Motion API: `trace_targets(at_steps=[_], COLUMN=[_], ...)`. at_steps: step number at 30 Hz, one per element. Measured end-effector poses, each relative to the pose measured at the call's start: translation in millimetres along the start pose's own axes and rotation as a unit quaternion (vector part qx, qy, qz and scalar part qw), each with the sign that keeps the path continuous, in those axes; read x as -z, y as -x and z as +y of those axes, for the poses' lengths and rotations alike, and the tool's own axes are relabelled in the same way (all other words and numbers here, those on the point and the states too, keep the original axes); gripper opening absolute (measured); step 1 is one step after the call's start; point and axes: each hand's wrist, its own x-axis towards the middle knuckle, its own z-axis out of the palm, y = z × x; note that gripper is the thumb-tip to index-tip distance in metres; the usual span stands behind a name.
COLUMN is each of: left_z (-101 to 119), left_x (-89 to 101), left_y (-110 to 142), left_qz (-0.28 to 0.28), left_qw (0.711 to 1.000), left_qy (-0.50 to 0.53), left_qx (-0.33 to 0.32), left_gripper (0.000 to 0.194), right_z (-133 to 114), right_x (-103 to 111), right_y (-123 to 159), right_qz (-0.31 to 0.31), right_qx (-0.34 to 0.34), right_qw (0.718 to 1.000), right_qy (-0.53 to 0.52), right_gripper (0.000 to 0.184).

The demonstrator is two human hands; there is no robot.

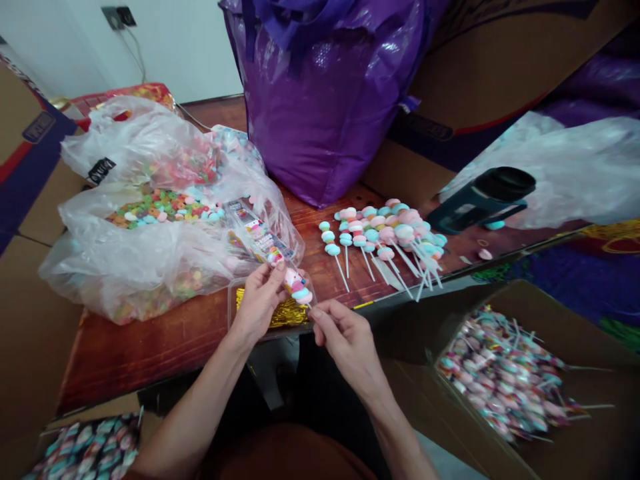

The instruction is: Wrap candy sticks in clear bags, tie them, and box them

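My left hand (pixel 261 293) pinches a printed clear wrapper around a marshmallow skewer (pixel 300 292) in pink, white and blue. With thumb and forefinger, my right hand (pixel 346 333) grips the lower end, where the stick comes out. More flat printed wrappers (pixel 250 223) lie just beyond my left hand. Under the hands stands a clear plastic tub (pixel 231 310) with gold twist ties (pixel 287 315) in it. Unwrapped marshmallow skewers (pixel 385 233) are piled on the wooden table (pixel 165 340), their white sticks pointing toward me.
Clear bags of loose candy (pixel 125 253) cover the table's left side. A large purple bag (pixel 330 100) stands at the back, and a dark teal flask (pixel 480 200) at right. Wrapped skewers fill a cardboard box (pixel 440 400) at lower right; another box of them (pixel 90 447) sits lower left.
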Motion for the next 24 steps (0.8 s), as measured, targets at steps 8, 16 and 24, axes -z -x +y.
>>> trace_targets(at_steps=[8, 16, 24], left_z=[3.5, 7.2, -7.2], left_x=[-3.5, 3.7, -0.1], left_y=[6.3, 4.1, 8.0], left_qz=[0.023, 0.027, 0.019], left_qw=[1.000, 0.998, 0.999], left_qy=[-0.005, 0.058, 0.031], left_qx=[-0.001, 0.024, 0.017], left_gripper=[0.047, 0.041, 0.037], right_z=[-7.2, -6.8, -10.2], right_x=[-23.8, -11.8, -27.5], right_y=[-4.5, 3.8, -14.2], right_qz=[0.049, 0.013, 0.024], right_qx=[0.074, 0.028, 0.012], right_qw=[0.992, 0.998, 1.000], right_qy=[0.093, 0.047, -0.012], right_gripper=[0.026, 0.031, 0.032])
